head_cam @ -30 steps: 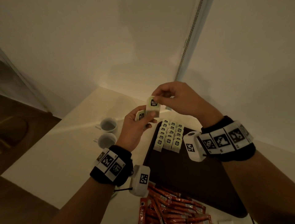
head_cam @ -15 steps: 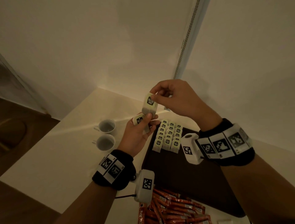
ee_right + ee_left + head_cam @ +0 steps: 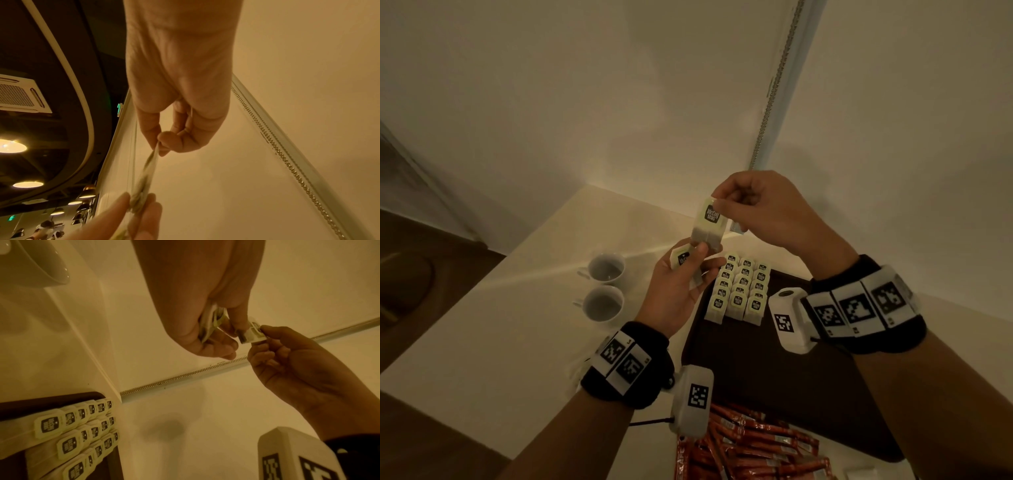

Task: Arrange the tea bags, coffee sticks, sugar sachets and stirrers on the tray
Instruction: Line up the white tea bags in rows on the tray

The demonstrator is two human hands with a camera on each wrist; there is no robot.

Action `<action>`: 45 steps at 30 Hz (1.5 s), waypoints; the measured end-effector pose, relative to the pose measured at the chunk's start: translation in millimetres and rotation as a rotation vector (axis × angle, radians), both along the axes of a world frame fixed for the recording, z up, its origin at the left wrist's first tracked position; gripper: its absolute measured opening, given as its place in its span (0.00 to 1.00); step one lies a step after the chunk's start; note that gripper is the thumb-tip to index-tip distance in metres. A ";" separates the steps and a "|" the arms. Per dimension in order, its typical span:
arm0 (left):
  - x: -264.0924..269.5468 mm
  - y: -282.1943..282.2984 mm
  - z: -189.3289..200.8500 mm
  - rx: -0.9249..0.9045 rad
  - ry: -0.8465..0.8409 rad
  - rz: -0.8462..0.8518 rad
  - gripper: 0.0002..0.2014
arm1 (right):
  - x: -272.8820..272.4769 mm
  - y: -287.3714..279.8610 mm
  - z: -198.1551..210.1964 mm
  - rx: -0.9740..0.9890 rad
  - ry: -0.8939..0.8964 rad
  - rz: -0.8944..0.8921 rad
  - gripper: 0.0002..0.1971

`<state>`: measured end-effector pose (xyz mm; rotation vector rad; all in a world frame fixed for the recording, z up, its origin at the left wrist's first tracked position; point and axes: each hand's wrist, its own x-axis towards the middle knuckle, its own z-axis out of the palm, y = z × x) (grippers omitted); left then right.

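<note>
My right hand (image 3: 717,205) pinches the top of a pale green tea bag (image 3: 709,221) held upright above the table's far end. My left hand (image 3: 695,260), just below it, grips a small bunch of tea bags (image 3: 681,258), and its thumb touches the lower end of the raised bag. The left wrist view shows the bunch of tea bags (image 3: 211,321) in the left palm and the single tea bag (image 3: 251,334) between both hands. Three rows of tea bags (image 3: 743,291) lie at the far left corner of the dark tray (image 3: 774,383). Red coffee sticks (image 3: 750,445) lie heaped in front of the tray.
Two white cups (image 3: 604,284) stand on the cream table (image 3: 500,325), left of the tray. A wall with a metal strip (image 3: 774,85) rises close behind. The edge of a white packet (image 3: 859,474) shows at the bottom right.
My right hand has drawn the single tea bag slightly up and away from the left hand's bunch. The left thumb still touches its lower end.
</note>
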<state>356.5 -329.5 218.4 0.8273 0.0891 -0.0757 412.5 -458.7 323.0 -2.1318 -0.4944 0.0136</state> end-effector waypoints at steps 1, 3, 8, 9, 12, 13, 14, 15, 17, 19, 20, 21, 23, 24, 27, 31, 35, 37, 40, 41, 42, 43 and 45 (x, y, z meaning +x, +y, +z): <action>0.5 0.5 -1.4 0.007 0.018 0.019 0.09 | 1.3 -2.7 -2.4 0.009 0.000 -0.006 0.01; 2.0 5.7 -7.0 -0.006 0.080 0.079 0.10 | 5.1 -11.7 -12.3 -0.009 -0.015 -0.029 0.02; 5.2 29.1 -20.3 0.054 0.155 0.139 0.10 | 10.9 -47.1 -77.4 -0.243 0.119 -0.009 0.05; 5.4 32.2 -20.6 0.075 0.154 0.135 0.10 | 10.1 -53.6 -94.8 -0.282 0.187 -0.011 0.06; 6.8 37.1 -19.4 0.076 0.141 0.113 0.11 | 7.2 -67.6 -146.1 -0.409 0.383 -0.013 0.10; 7.4 37.3 -19.2 0.058 0.142 0.105 0.11 | 6.3 -70.0 -160.5 -0.448 0.426 -0.010 0.10; 8.2 37.2 -19.3 0.039 0.146 0.097 0.11 | 6.0 -71.7 -173.5 -0.464 0.470 -0.012 0.10; 8.8 36.4 -19.7 0.022 0.155 0.091 0.13 | 5.3 -72.6 -184.4 -0.459 0.520 -0.016 0.10; 9.0 35.6 -20.4 0.001 0.168 0.075 0.20 | 4.9 -72.4 -202.1 -0.449 0.581 -0.018 0.11; 10.0 34.6 -21.7 -0.001 0.179 0.055 0.22 | 7.0 -72.9 -215.5 -0.458 0.547 -0.029 0.10; 10.7 34.5 -22.4 0.000 0.186 0.048 0.22 | 8.7 -73.3 -220.8 -0.456 0.516 -0.051 0.09; 11.3 34.5 -22.8 -0.003 0.196 0.043 0.20 | 10.3 -74.0 -224.3 -0.452 0.488 -0.078 0.08; 13.6 35.4 -23.2 -0.016 0.212 0.034 0.21 | 14.5 -73.9 -230.1 -0.452 0.445 -0.129 0.07; 14.7 35.9 -23.5 -0.028 0.216 0.026 0.22 | 16.4 -73.5 -232.3 -0.452 0.435 -0.148 0.06; 16.6 36.8 -23.4 -0.039 0.234 0.006 0.27 | 20.6 -70.7 -237.8 -0.438 0.415 -0.170 0.06; 16.8 38.4 -25.7 -0.038 0.245 -0.057 0.31 | 25.9 -69.1 -244.3 -0.416 0.400 -0.200 0.06; 18.3 40.2 -30.0 -0.025 0.280 -0.127 0.35 | 31.0 -68.3 -241.3 -0.414 0.396 -0.210 0.06; 19.0 39.7 -30.4 -0.012 0.296 -0.162 0.37 | 32.9 -60.6 -225.9 -0.332 0.346 -0.237 0.08; 21.6 36.0 -28.4 0.051 0.292 -0.198 0.39 | 29.6 -35.3 -174.0 -0.057 0.118 -0.219 0.06; 22.2 33.6 -25.9 0.087 0.281 -0.212 0.39 | 26.0 -25.9 -151.6 0.026 0.049 -0.164 0.05; 23.0 31.2 -23.4 0.129 0.261 -0.231 0.40 | 21.8 -17.1 -130.4 0.072 0.002 -0.079 0.04; 23.8 29.1 -20.4 0.171 0.233 -0.252 0.40 | 17.7 -9.1 -112.4 0.074 -0.023 0.020 0.04; 23.6 24.4 -12.9 0.230 0.165 -0.281 0.41 | 12.2 2.9 -87.8 -0.007 -0.064 0.177 0.05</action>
